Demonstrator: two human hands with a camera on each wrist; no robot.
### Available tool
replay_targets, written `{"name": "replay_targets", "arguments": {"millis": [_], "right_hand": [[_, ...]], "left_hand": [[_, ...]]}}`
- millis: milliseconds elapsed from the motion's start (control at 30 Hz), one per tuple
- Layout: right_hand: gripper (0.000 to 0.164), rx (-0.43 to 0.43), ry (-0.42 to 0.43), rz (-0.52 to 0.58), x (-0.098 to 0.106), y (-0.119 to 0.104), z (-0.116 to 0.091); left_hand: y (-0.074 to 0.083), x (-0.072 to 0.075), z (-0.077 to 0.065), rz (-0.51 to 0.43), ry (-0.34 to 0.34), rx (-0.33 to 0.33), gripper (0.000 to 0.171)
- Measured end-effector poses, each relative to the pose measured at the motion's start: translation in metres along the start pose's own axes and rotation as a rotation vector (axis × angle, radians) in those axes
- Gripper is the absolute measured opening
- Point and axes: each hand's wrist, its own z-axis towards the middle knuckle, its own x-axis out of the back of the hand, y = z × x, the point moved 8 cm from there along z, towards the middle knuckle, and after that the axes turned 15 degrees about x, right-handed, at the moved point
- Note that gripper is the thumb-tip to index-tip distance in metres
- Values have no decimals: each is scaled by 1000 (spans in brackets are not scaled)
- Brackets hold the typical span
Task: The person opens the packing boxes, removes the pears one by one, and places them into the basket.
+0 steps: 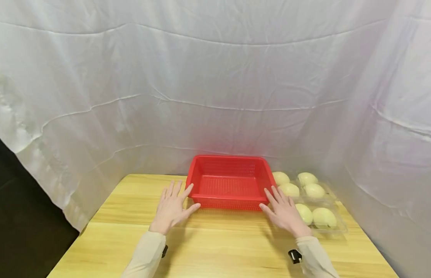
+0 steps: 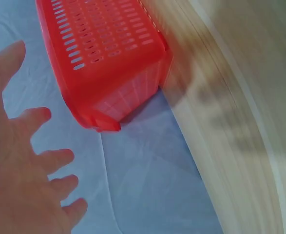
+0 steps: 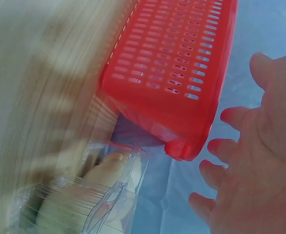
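A red plastic basket with slotted walls stands on the wooden table in the head view, nothing inside it. My left hand is held at its near left corner, fingers spread and straight. At the near right corner my right hand is held in the same way, palm down. Both wrist views show gaps between the fingers and the red basket wall. Neither hand holds anything. Beside the right hand lie several pale yellow, rounded fruits in clear plastic packs.
The light wooden table ends at the back against a white cloth curtain, which also hangs along both sides. In the right wrist view, a clear plastic pack sits close to the basket's corner. A dark area shows at far left.
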Motion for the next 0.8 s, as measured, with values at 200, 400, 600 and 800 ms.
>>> {"name": "replay_targets", "arguments": {"millis": [200,400,600,800], "right_hand": [[67,6,-10,16,-1,0,-2],[64,62,83,8,5,-2,0],[58,45,163,7,11,2,-4],[54,-34,193,61,15,17,-14]], "left_hand": [[3,-3,1,-43,-23,-10,72],[3,-9,3,-66,-32,11,64],[6,-10,1,-100,34,-20,56],[6,-11,3,-137,72,-2,48]]}}
